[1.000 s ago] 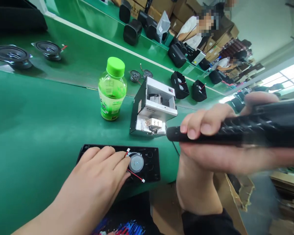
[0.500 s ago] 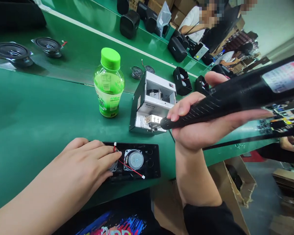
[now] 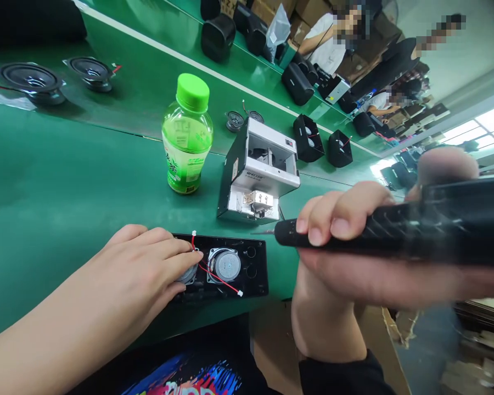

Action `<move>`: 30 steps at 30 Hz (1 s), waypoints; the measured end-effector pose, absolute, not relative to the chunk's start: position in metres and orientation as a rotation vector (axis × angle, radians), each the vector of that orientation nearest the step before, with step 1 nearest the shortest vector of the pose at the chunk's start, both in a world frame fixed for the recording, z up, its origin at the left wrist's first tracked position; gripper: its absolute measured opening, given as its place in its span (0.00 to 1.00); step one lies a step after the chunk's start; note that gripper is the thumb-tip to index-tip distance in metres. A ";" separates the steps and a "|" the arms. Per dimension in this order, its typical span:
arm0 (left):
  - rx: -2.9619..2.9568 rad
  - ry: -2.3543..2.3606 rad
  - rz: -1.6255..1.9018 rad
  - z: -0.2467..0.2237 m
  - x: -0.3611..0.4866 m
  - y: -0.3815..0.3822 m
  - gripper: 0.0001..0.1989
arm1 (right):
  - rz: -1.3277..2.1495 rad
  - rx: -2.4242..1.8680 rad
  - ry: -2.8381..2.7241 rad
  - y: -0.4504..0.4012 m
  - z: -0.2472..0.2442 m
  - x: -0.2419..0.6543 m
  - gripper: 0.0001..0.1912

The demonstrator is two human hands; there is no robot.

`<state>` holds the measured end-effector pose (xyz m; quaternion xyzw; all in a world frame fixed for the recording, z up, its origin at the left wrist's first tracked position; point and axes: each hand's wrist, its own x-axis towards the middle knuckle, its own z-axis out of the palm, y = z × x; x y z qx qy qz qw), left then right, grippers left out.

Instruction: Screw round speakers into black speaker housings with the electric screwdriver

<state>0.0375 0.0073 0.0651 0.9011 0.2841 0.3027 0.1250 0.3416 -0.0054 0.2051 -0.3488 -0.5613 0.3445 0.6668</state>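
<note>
My right hand (image 3: 349, 219) is wrapped around a black electric screwdriver (image 3: 391, 233), which lies nearly level with its thin bit pointing left. The bit tip hovers near the far right edge of a black speaker panel (image 3: 255, 282), in front of the screw feeder (image 3: 267, 178). My left hand (image 3: 148, 263) covers the panel's left end, its fingers and thumb closed about a speaker driver (image 3: 188, 276) that is partly hidden. Beside it sits a second round driver (image 3: 227, 266) in the panel. A red wire (image 3: 220, 278) with a white plug runs across that driver's near side.
A green-capped bottle (image 3: 187, 137) stands left of the feeder. Loose speaker drivers (image 3: 31, 79) lie at the far left. Open black speaker housings (image 3: 308, 137) stand behind the feeder. Across the bench, people (image 3: 327, 41) work among black speakers. A cardboard box (image 3: 374, 329) is below at right.
My right hand has drawn the screwdriver's bit out of the feeder, swinging it lower and closer to the panel. The left hand stays on the speaker driver. The view has shifted slightly.
</note>
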 end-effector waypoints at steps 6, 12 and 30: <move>2.565 0.901 0.829 0.049 0.034 0.004 0.15 | 0.489 -0.834 -1.248 0.039 0.187 0.344 0.43; 2.508 0.956 0.836 0.043 0.033 0.003 0.17 | 0.647 -1.060 -1.436 0.065 0.184 0.357 0.39; 2.589 0.887 0.778 0.042 0.030 0.009 0.14 | 0.491 -0.834 -1.143 0.068 0.164 0.330 0.52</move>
